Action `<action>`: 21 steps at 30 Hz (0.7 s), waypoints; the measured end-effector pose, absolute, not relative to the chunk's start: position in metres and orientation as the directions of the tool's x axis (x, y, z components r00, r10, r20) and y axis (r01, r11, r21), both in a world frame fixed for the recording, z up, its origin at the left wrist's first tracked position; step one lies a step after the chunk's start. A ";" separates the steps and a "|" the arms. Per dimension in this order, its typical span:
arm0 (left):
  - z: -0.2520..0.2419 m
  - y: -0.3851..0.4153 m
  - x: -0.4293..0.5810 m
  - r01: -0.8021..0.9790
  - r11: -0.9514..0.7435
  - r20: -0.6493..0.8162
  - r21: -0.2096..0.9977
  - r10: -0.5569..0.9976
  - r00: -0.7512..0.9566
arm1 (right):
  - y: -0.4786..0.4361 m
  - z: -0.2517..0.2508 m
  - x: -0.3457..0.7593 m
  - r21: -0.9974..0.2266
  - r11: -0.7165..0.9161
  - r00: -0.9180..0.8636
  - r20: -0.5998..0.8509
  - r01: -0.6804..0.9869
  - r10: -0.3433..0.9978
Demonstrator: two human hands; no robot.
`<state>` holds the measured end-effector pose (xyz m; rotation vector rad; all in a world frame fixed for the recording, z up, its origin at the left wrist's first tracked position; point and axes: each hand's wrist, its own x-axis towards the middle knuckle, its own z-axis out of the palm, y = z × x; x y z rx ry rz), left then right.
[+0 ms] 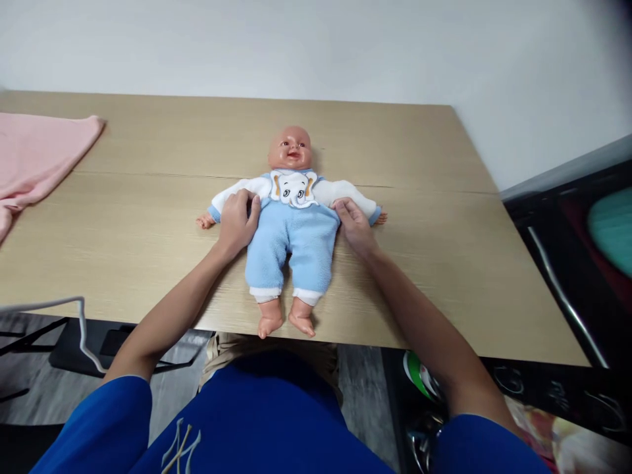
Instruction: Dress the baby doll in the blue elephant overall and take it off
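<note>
A baby doll (291, 150) lies on its back on the table, feet toward me and arms spread to the sides. It wears a white long-sleeved top with blue cuffs, an elephant face (295, 188) on the chest, and light blue trousers (296, 240) with white hems. At the waist on the left, my left hand (239, 220) is closed with thumb and fingers pinching the trousers' edge. On the opposite side my right hand (354, 222) pinches the blue fabric near the waist. The doll's bare feet lie close to the table's front edge.
The light wooden table (434, 263) meets a white wall at the back. A pink cloth (39, 158) lies at the left. Below the front edge are a white bent cable or tube (81, 329) and a green-and-white round container (419, 375). Dark furniture stands at the right.
</note>
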<state>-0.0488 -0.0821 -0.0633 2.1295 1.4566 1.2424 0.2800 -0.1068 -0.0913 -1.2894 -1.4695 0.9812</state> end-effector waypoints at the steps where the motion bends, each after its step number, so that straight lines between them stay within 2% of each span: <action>1: -0.063 -0.081 -0.049 0.631 -0.451 0.492 0.631 0.862 0.123 | -0.108 -0.090 0.279 -0.956 0.133 -0.010 0.135 0.261 0.991; 4: -0.058 -0.081 -0.057 0.620 -0.483 0.468 0.618 0.860 0.204 | -0.114 -0.085 0.279 -0.967 0.129 0.018 0.136 0.219 0.990; 8: -0.044 -0.077 -0.080 0.538 -0.605 0.393 0.587 0.794 0.463 | -0.118 -0.084 0.279 -0.975 0.105 -0.001 0.107 0.193 0.994; 10: -0.039 -0.073 -0.088 0.479 -0.611 0.351 0.631 0.775 0.526 | -0.117 -0.086 0.280 -0.987 0.078 0.019 0.081 0.143 0.996; 16: -0.047 -0.065 -0.082 0.256 -0.360 0.251 0.897 0.892 0.375 | -0.115 -0.085 0.278 -0.998 -0.021 -0.016 -0.020 -0.063 1.000; 19: -0.055 -0.063 -0.075 0.194 -0.285 0.206 0.939 0.915 0.346 | -0.115 -0.083 0.281 -0.987 -0.065 -0.006 -0.065 -0.148 0.998; 21: -0.059 -0.062 -0.073 0.188 -0.252 0.179 0.949 0.926 0.333 | -0.115 -0.084 0.284 -0.988 -0.067 -0.001 -0.068 -0.140 0.998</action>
